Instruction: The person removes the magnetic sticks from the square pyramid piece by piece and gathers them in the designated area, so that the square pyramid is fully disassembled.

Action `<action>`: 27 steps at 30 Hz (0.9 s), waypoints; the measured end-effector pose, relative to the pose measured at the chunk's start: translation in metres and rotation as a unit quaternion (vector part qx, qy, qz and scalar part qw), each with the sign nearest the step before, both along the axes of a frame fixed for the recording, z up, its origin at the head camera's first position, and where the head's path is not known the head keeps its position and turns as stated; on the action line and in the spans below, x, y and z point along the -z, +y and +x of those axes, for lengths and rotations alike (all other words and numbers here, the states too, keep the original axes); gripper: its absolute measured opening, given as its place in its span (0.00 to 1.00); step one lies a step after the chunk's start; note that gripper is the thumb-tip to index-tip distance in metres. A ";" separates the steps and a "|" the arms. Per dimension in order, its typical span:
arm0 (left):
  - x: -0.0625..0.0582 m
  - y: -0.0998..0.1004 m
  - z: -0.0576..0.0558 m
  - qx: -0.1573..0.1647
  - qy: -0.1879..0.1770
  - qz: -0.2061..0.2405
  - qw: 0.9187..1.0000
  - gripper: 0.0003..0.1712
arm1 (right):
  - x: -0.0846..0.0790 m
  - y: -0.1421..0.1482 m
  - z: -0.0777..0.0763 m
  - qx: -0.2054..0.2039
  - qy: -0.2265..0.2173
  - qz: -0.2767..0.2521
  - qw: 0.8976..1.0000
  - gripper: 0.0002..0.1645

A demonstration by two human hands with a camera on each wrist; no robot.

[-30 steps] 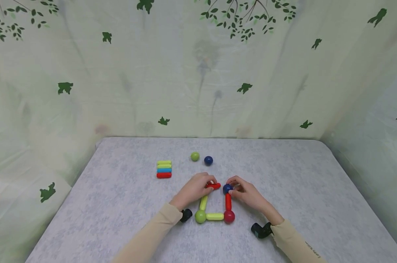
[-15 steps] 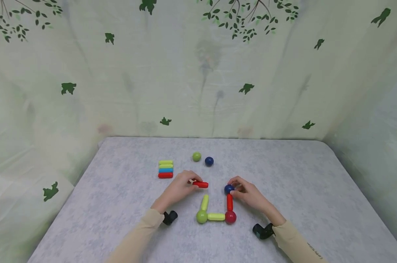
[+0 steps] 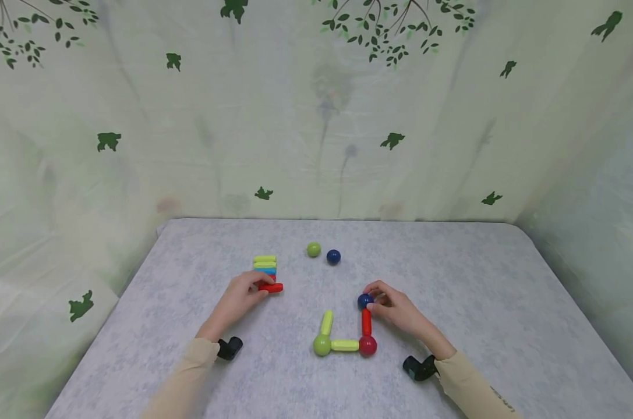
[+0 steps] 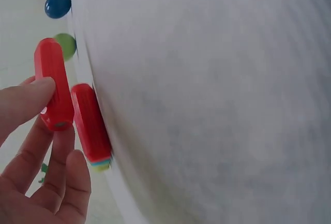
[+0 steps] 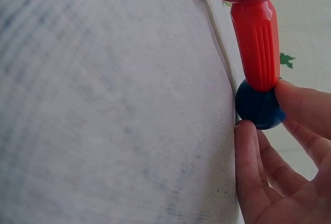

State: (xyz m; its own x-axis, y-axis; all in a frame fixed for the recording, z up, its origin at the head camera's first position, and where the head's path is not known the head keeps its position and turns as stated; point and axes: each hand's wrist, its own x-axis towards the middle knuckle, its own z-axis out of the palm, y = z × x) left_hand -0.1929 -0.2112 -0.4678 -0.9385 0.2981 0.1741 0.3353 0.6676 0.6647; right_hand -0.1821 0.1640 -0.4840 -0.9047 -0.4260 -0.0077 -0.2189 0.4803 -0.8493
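My left hand [image 3: 244, 293] pinches a red rod [image 4: 54, 87] between thumb and fingers, close in front of a row of rods. Another red rod [image 4: 90, 123] lies right beside it, at the near end of that row. My right hand [image 3: 397, 308] holds a blue ball [image 5: 258, 105] with thumb and fingertips. A second red rod [image 3: 366, 322] joins that ball to a red ball [image 3: 367, 346]. From the red ball a yellow-green rod [image 3: 345, 345] runs left to a green ball [image 3: 322, 345], where another yellow-green rod [image 3: 326, 322] points away from me.
Beyond the left hand, yellow-green rods [image 3: 265, 259] and a blue rod [image 3: 264, 271] lie side by side. A loose green ball [image 3: 313, 249] and a loose dark blue ball [image 3: 333, 257] rest farther back. A leaf-printed curtain [image 3: 295, 116] hangs behind the grey table [image 3: 452, 279].
The left hand has carried its red rod leftward, away from the joined frame and over to the row of rods. My right hand stays on the blue ball.
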 end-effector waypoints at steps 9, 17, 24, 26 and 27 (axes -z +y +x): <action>-0.001 -0.012 -0.001 -0.008 0.001 -0.027 1.000 0.12 | 0.002 0.000 0.000 0.001 0.000 0.000 1.000 0.13; 0.002 -0.009 -0.008 -0.015 0.021 -0.068 0.997 0.11 | 0.002 0.000 0.000 0.004 0.000 0.001 1.000 0.13; 0.000 -0.002 -0.010 -0.036 0.033 -0.081 0.995 0.11 | 0.001 0.000 0.001 0.001 0.000 -0.003 1.000 0.13; -0.002 0.002 -0.010 -0.034 0.036 -0.074 0.996 0.11 | 0.000 0.000 0.001 0.000 0.001 -0.005 1.000 0.13; -0.004 0.005 -0.010 -0.026 0.037 -0.062 0.997 0.11 | 0.000 0.000 0.001 0.001 0.002 -0.005 1.000 0.13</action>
